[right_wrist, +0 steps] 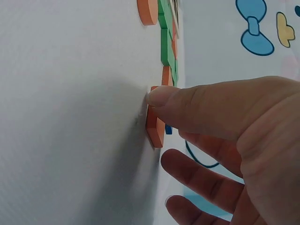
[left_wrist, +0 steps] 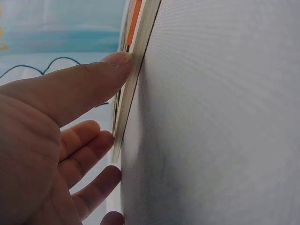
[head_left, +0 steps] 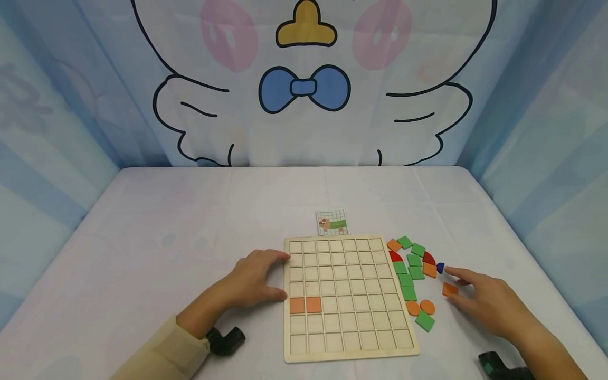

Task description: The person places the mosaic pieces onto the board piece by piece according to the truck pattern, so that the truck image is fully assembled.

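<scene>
A wooden grid board (head_left: pixel 342 327) lies flat, with two orange squares (head_left: pixel 296 305) side by side in cells near its left edge. My left hand (head_left: pixel 254 279) rests against that edge, thumb and index finger spread apart; the left wrist view shows the thumb touching the board's side. Right of the board, my right hand (head_left: pixel 489 301) has its thumb at a loose orange square (head_left: pixel 449 288), also seen as an orange block (right_wrist: pixel 155 129) under the thumb tip. Its index finger reaches beside a small blue piece (head_left: pixel 440 268). The fingers are not closed around either piece.
Several green squares (head_left: pixel 407 293), orange circles (head_left: pixel 427 306) and red quarter-round pieces (head_left: pixel 428 258) lie along the board's right side. A small pattern card (head_left: pixel 332 222) sits behind the board. The white-covered table (head_left: pixel 190 211) meets printed curtains (head_left: pixel 304 137) at the back.
</scene>
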{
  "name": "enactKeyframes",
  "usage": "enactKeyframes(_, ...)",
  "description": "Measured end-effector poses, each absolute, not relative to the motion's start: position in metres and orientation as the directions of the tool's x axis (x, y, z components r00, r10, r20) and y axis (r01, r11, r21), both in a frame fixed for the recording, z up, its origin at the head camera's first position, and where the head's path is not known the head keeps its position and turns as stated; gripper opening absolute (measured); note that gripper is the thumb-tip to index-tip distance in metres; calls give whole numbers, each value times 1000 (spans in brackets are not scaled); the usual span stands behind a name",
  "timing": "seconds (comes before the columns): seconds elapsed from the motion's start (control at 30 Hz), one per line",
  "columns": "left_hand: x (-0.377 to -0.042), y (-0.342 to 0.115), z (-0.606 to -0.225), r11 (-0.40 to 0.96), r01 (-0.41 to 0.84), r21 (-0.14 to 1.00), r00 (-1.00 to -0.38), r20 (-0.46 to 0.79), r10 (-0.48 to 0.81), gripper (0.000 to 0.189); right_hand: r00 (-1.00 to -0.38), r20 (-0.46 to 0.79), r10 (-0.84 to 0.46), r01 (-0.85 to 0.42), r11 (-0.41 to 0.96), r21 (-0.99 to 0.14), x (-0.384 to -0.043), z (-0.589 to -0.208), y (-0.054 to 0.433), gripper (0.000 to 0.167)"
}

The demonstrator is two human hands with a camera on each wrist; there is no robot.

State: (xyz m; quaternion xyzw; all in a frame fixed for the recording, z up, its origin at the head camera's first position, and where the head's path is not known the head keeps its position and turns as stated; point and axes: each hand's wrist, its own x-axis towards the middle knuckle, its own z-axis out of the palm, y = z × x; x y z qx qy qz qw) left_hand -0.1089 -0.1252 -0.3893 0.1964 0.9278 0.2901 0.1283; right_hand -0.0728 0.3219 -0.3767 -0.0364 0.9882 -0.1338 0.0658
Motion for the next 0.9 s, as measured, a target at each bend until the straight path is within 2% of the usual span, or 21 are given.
enactKeyframes(0.9,-109,-127,-391,747,298,594,-886,-120,448,71,-990,-136,-47,-13,971,-237,-75,-375,326,36)
